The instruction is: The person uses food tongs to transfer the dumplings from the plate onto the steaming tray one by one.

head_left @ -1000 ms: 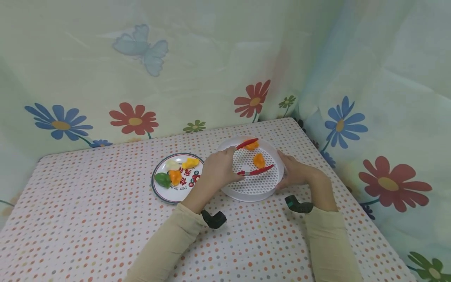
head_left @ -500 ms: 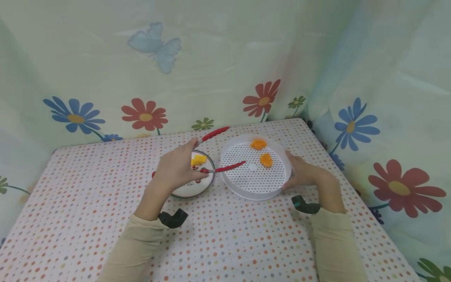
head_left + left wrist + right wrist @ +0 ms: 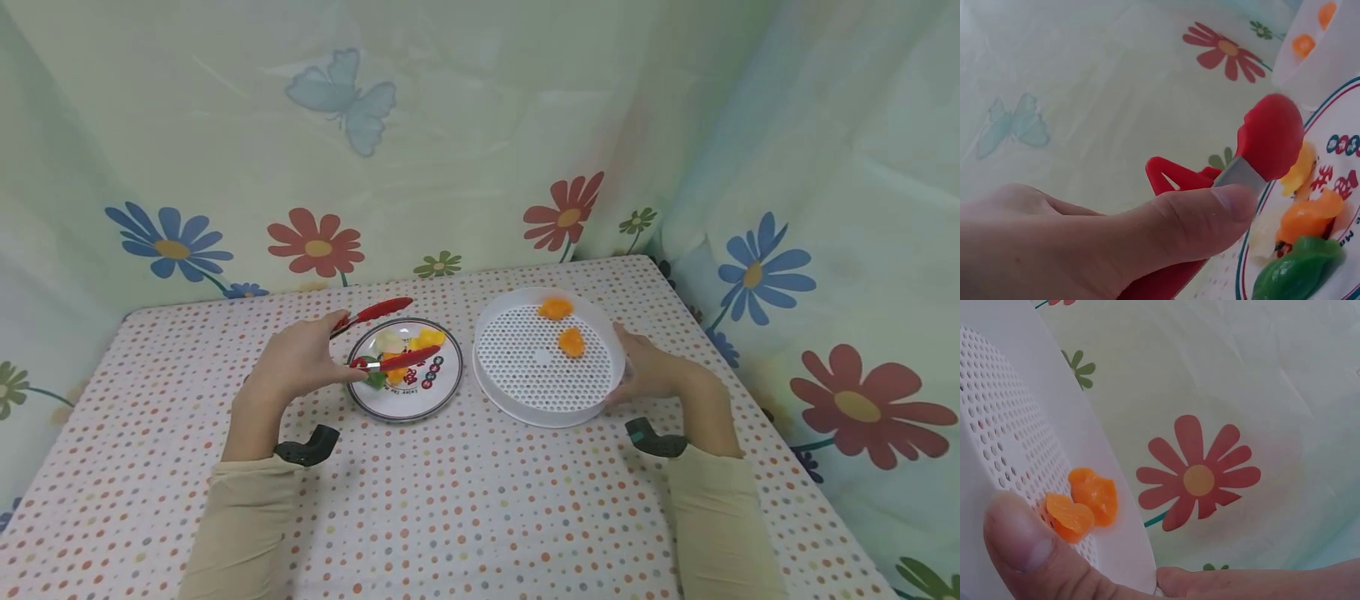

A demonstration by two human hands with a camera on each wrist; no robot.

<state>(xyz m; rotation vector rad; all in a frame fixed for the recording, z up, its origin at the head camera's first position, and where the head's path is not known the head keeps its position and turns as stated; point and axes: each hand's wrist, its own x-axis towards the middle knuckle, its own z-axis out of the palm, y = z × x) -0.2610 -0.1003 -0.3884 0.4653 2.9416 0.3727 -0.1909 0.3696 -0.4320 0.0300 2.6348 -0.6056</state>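
Note:
In the head view my left hand (image 3: 292,362) holds a pair of red-tipped tongs (image 3: 385,309). The tongs' two arms are spread apart, with nothing between their tips, over the left part of a round plate (image 3: 411,412). On that plate lie a green pepper-like piece (image 3: 1297,272), an orange piece (image 3: 1310,219), a yellow piece (image 3: 1299,170) and a pale piece (image 3: 1262,236). My right hand (image 3: 651,371) grips the right side of a round white perforated basket (image 3: 517,358), thumb over its rim in the right wrist view. Inside sit two orange pieces (image 3: 572,342).
A polka-dot cloth (image 3: 450,517) covers the table. The plate and basket stand side by side, a narrow gap between them. Behind the table and along its right hangs a flowered curtain (image 3: 465,167).
My left hand has moved left with the tongs, from over the basket to the plate. The two orange pieces stay in the basket; my right hand keeps its grip there.

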